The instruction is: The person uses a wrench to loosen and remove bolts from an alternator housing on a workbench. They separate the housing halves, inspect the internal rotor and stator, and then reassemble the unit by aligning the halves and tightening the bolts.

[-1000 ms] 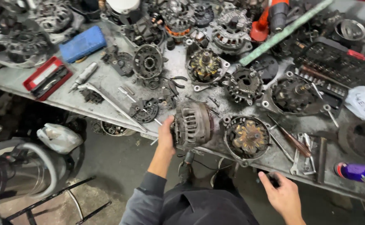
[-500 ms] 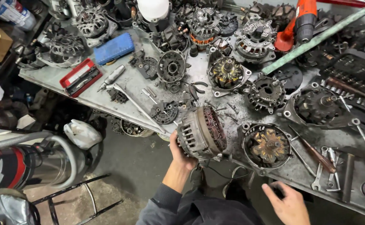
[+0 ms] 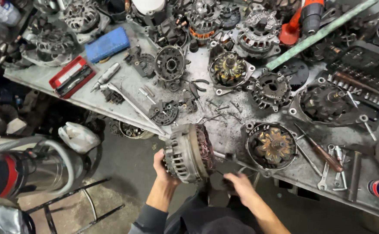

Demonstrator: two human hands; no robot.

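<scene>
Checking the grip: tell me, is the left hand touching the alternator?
Touching. The head view shows the left hand wrapped against the alternator housing's side.

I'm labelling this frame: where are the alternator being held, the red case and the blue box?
alternator (image 3: 188, 152), head view, on its finned housing.
red case (image 3: 73, 76), head view, lid centre.
blue box (image 3: 107, 44), head view, top face.

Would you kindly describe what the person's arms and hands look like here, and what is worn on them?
Both hands are bare: no gloves, and no rings or watch that I can make out. The left hand and right hand lead into bare forearms. A dark grey sleeve is pushed up toward the left elbow; the right arm's sleeve is out of view.
</scene>
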